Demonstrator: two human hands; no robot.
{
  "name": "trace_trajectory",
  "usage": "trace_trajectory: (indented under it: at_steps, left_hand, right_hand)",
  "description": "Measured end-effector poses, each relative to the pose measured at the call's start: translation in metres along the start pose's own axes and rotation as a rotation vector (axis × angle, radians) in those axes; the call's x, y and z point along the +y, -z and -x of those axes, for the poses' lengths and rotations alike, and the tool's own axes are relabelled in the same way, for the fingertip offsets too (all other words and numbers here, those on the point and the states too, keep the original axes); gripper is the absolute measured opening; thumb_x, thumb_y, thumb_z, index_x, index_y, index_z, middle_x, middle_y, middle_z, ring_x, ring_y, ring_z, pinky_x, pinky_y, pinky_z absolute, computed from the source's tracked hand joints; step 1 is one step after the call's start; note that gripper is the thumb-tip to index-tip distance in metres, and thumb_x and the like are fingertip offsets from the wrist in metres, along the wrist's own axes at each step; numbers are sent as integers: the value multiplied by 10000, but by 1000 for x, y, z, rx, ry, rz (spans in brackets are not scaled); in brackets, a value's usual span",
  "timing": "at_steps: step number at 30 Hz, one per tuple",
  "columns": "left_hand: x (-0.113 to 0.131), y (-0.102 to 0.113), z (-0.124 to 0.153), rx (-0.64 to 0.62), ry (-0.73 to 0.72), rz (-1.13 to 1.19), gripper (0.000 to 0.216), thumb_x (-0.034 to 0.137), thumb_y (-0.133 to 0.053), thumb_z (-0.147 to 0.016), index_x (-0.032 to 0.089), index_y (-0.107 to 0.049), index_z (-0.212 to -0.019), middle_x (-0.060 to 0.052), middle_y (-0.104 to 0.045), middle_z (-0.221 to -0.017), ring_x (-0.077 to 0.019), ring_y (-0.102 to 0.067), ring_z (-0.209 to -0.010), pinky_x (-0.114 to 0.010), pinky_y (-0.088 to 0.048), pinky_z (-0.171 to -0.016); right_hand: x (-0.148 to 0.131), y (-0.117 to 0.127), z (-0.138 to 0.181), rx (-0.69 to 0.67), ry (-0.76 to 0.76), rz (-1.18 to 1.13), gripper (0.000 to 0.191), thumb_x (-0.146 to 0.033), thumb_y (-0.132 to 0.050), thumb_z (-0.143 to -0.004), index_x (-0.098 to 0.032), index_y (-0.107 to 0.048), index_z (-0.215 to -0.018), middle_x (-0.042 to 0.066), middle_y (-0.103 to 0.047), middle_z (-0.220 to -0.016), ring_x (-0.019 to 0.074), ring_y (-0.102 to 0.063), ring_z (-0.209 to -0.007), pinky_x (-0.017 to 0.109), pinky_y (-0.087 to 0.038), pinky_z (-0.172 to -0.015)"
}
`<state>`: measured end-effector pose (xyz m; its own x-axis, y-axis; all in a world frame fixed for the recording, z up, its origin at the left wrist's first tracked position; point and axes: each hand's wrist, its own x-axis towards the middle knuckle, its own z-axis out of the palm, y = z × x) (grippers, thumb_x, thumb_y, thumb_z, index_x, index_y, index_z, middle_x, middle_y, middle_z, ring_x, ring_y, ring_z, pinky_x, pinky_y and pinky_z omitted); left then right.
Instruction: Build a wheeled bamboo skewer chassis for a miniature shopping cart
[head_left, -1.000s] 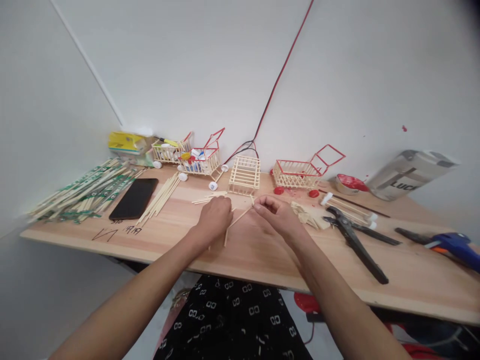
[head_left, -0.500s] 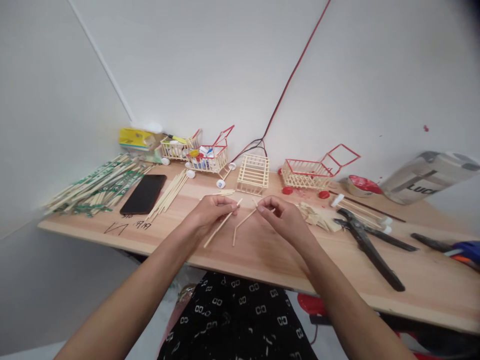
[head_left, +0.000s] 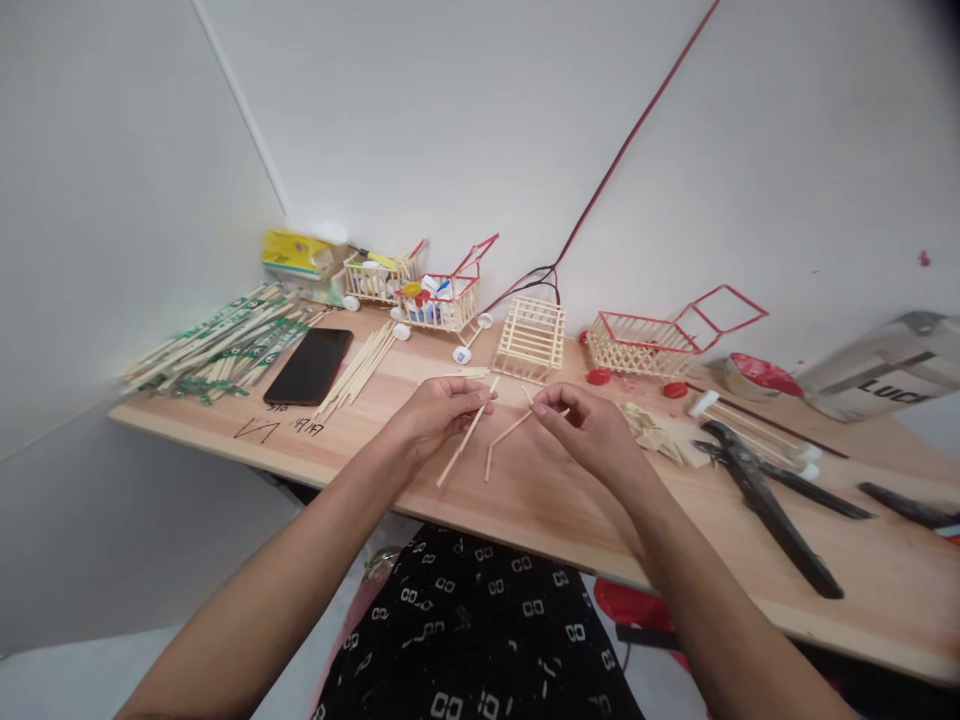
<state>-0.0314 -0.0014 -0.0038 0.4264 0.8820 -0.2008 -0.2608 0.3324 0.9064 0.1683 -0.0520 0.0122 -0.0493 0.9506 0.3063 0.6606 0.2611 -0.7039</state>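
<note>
My left hand (head_left: 435, 415) pinches a thin wooden stick (head_left: 466, 438) that slants down toward me over the wooden table (head_left: 525, 500). My right hand (head_left: 589, 430) pinches the upper end of a bent stick piece (head_left: 501, 440), made of sticks joined at an angle. The two hands are close together, a little above the tabletop, with the sticks side by side and not touching. Behind them stands an unpainted stick basket (head_left: 532, 338).
A black phone (head_left: 309, 366) and loose sticks (head_left: 358, 366) lie at left, next to wrapped chopsticks (head_left: 217, 345). Stick carts (head_left: 442, 300) and a red-rimmed basket (head_left: 645, 342) line the wall. Black pliers (head_left: 765, 495), a red paint tin (head_left: 754, 375) and wood scraps (head_left: 660, 432) lie at right.
My left hand has picked up a separate stick and lifted it off the table. The view has shifted, so everything sits further right and higher. My right hand keeps its bent piece.
</note>
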Motion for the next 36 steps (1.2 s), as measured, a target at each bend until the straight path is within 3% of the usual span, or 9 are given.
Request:
trace_trajectory:
  at_steps: [18,36]
  left_hand:
    - [-3,-4,11,-36,-74,-86,308,312,-820,-600,116,-699,-805,-20,-651,-669,-60,-494,-559,-190,-330,-551]
    - [-1,-6,14,-71,-77,-79,291,321,-814,-606,116,-683,-767,-16,-640,-676,-68,-499,-577,-199,-339,-560]
  right_hand:
    - [-10,1,-4,-28,140,113,67,-188,-575,-808,-176,-627,-766,0,-621,-715,114,-507,-628,238,-370,-586]
    - [-12,0,-6,-33,155,132,50,-173,-594,-805,-177,-635,-778,-7,-626,-714,108,-513,-628,231,-369,-575]
